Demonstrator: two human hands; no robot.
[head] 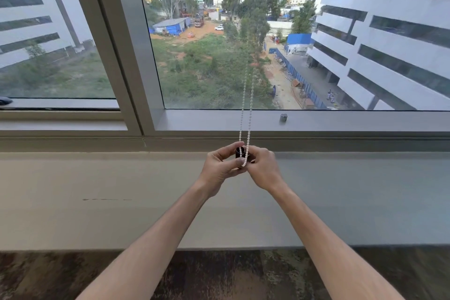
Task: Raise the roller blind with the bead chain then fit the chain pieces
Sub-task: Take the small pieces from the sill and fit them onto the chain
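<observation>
Hanging in two strands from beyond the top edge of the view, the chain (248,105) runs down in front of the window pane (219,56) and ends in a loop between the two hands. Its beads are small, round and white where they cross the frame (341,124) and the greenery outside; against the sky at the top they show dark. The two strands lie close together, nearly parallel, narrowing a little toward the bottom.

The left hand (220,169) is curled, thumb and fingers pressed around a small dark piece (238,152) of which only the top shows above the fingers; its shape cannot be made out. The right hand (264,169) meets it from the other side, fingertips pinching the bottom of the chain loop just beside that dark piece. The hands touch each other, and both forearms reach forward, held above the pale sill (121,190).

A small metal knob (283,117) stands on the lower frame, to the right of the chain and apart from it. No blind fabric covers the glass within view. No box, tray or other container shows anywhere on the sill.
</observation>
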